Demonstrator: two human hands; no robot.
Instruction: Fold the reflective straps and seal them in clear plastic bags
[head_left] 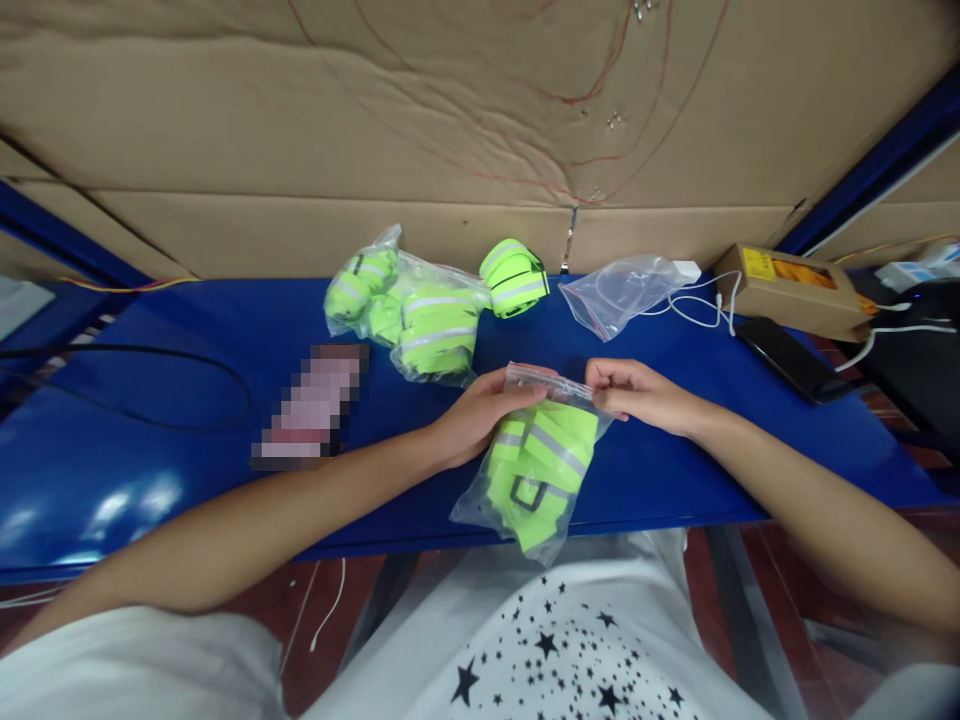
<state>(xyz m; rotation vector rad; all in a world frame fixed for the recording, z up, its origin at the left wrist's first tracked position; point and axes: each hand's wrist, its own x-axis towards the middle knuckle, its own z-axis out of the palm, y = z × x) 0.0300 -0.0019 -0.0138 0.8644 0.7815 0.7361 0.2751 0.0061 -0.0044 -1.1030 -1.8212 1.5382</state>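
A clear zip bag point(469, 505) hangs over the table's front edge. Inside it lies a folded neon-yellow reflective strap point(555, 450) with grey stripes and a dark buckle. My left hand point(487, 405) grips the bag near the left of its zip top, thumb in front. At the right end of the zip, my right hand point(637, 393) pinches the bag's corner with curled fingers. Beyond my hands lie filled bags of similar straps point(439, 325), and beside them a loose rolled strap point(514, 278).
An unfilled zip bag point(622, 290) lies at the back. To its right are a cardboard box point(802, 295), a white cable point(686, 312) and a black phone point(793, 360). A blurred-out phone-like object point(315, 400) lies left on the blue table point(187, 340). A cardboard wall stands behind.
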